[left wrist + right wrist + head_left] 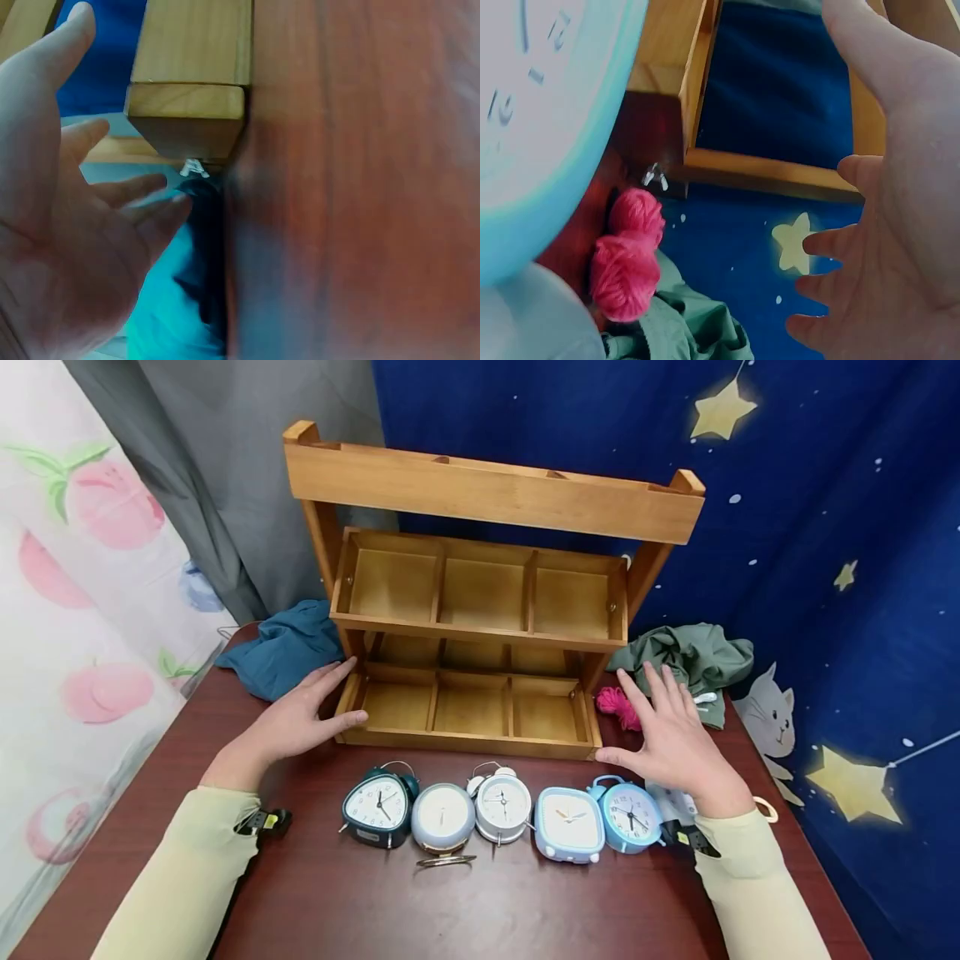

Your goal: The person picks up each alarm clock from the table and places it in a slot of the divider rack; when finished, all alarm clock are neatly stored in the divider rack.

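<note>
A tiered wooden shelf with divided compartments stands at the back of the table. My left hand is spread at its lower left corner; in the left wrist view that hand holds nothing. On the other side my right hand is spread beside the lower right corner, also holding nothing. In front of the shelf runs a row of alarm clocks: a dark green one, a round grey-blue one, a white twin-bell one, a square light-blue one and a round blue one.
Blue cloth lies left of the shelf. To the right are green cloth and pink yarn. A whitish item sits partly behind the right wrist. Curtains hang behind the dark red table.
</note>
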Motion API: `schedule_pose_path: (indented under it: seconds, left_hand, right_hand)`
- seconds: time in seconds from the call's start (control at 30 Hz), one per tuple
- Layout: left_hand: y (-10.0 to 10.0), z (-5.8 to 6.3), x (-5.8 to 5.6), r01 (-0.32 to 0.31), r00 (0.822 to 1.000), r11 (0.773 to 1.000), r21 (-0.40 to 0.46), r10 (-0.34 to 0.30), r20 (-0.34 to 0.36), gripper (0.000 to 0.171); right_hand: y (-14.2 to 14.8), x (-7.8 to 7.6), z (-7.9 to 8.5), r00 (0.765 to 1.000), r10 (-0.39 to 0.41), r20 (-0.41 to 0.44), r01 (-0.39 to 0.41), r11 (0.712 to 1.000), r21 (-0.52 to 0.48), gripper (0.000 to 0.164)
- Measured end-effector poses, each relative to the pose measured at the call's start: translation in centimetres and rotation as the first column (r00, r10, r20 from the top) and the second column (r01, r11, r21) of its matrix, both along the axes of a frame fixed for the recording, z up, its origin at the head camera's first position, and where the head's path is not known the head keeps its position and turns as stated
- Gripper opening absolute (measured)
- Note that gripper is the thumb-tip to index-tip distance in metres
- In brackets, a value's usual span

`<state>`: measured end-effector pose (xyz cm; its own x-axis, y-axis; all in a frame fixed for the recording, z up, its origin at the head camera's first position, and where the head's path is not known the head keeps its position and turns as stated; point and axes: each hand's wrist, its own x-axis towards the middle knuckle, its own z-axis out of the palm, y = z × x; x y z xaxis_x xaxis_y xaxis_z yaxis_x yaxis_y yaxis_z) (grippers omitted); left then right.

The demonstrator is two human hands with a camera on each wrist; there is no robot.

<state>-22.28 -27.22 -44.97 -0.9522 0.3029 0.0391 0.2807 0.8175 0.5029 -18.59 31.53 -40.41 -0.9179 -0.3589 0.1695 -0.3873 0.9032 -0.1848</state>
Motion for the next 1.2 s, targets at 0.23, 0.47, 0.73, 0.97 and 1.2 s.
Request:
schedule_pose_path:
  seconds: [0.23,0.47,0.73,0.97,1.2]
  left_hand:
    - [-0.9,-1.7,-0.8,0.024,0.993,0.984,0.178,-0.043,0.106,0.092]
    - [-1.3,-3.0,-1.6,0.026,0.986,0.921,0.390,-0.088,0.143,0.085]
    - [-2.2,-3.2,-0.9,-0.026,0.980,0.888,0.460,-0.068,0.186,0.083]
    - [-2.6,-3.6,-1.0,0.001,0.983,0.888,0.461,-0.086,0.164,0.079]
    - [-3.0,-4.3,-1.4,-0.003,0.978,0.866,0.500,-0.102,0.181,0.075]
  right_hand:
    - [-0.6,0.5,0.4,0.996,0.066,0.062,-0.061,0.995,-0.083,0.127]
    - [-0.8,0.9,0.8,0.992,0.084,0.094,-0.074,0.991,-0.111,0.126]
    - [-3.5,0.0,1.0,0.960,0.246,0.132,-0.220,0.958,-0.186,0.116]
    - [-6.2,-0.6,1.4,0.919,0.345,0.191,-0.309,0.931,-0.195,0.110]
    - [-9.9,-0.7,2.1,0.885,0.408,0.222,-0.379,0.911,-0.162,0.109]
